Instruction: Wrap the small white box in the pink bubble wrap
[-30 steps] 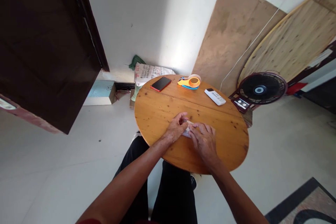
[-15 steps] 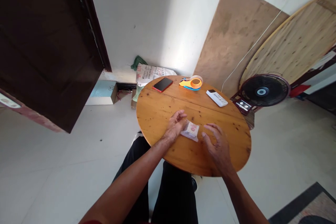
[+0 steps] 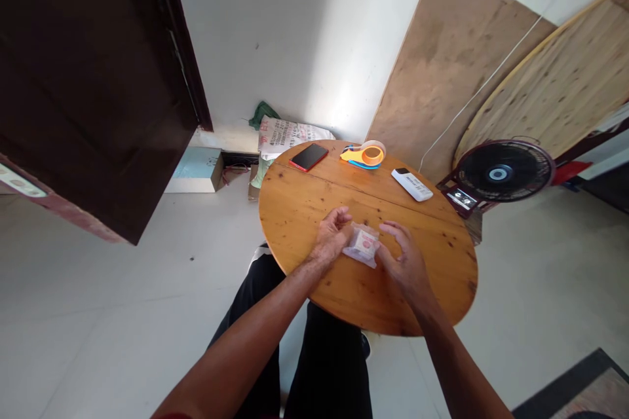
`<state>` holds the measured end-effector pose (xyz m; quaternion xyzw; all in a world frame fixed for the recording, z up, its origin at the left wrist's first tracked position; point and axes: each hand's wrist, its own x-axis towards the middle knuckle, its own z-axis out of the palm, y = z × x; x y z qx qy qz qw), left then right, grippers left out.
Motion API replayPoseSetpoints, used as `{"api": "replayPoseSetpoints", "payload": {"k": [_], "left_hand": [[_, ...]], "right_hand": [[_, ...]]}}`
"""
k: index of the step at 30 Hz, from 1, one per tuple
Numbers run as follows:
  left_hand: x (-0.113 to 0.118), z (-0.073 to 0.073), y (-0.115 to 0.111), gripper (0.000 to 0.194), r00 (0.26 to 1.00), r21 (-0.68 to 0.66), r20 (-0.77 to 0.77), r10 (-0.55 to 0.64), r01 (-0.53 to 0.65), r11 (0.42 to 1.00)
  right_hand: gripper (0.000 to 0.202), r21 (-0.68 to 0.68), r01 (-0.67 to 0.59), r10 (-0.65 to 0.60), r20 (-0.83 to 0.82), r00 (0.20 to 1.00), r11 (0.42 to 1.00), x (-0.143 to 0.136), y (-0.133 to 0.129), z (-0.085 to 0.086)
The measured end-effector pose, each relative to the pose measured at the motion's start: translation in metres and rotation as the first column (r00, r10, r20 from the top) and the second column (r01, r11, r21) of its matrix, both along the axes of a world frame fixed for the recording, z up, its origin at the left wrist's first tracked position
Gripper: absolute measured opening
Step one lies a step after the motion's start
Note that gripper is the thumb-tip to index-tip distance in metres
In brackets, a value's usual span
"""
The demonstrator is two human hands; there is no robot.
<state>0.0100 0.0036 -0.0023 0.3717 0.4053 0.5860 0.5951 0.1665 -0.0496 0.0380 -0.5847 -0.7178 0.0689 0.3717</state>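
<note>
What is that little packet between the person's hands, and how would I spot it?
Find the round wooden table. Near its front edge, the left hand and right hand flank a small packet. It is pale and crinkly with a pinkish centre, unlike the phone, tape dispenser and remote far behind.

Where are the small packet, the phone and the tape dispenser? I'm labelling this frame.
small packet (image 3: 362, 244), head view, middle of its printed face
phone (image 3: 308, 157), head view, centre of its dark screen
tape dispenser (image 3: 366, 156), head view, orange body

Bare forearms, black trousers (red sleeve edge).
</note>
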Motion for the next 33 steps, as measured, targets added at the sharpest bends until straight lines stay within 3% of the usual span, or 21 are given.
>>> {"api": "replayPoseSetpoints", "payload": {"k": [4,7,10,14,19,22,26,33], "left_hand": [[0.001,-0.004,0.001,0.041,0.958,0.19,-0.272,0.094,-0.043,0.981],[-0.003,0.001,-0.003,0.028,0.854,0.409,-0.45,0.261,-0.063,0.91],[-0.012,0.012,-0.016,0.024,0.757,0.508,-0.565,0.328,0.006,0.861],[-0.019,0.021,-0.042,0.026,0.659,0.52,-0.691,0.297,0.168,0.837],[-0.012,0.01,-0.061,0.026,0.536,0.493,-0.779,0.327,0.199,0.847],[-0.006,0.004,-0.062,0.026,0.522,0.508,-0.782,0.342,0.214,0.835],[-0.005,0.004,-0.061,0.023,0.514,0.507,-0.787,0.341,0.226,0.832],[-0.006,0.007,-0.06,0.023,0.485,0.49,-0.806,0.339,0.226,0.842]], "right_hand": [[0.028,-0.024,0.037,-0.038,-0.033,0.999,0.999,0.008,0.01,-0.002],[0.034,-0.065,0.082,-0.085,-0.037,0.996,0.995,0.009,0.019,0.0],[0.035,-0.091,0.065,-0.068,-0.035,0.997,0.994,0.009,0.03,0.004],[0.03,-0.094,0.019,-0.022,-0.026,0.999,0.995,0.009,0.045,0.005],[0.031,-0.185,0.055,-0.067,-0.057,0.996,0.981,0.01,0.056,0.004],[0.034,-0.24,0.029,-0.063,-0.137,0.989,0.97,0.01,0.058,0.004],[0.022,-0.27,-0.098,0.039,-0.217,0.975,0.958,0.008,0.057,0.007],[0.018,-0.222,-0.13,0.1,-0.144,0.985,0.966,0.003,0.045,0.018]]}}
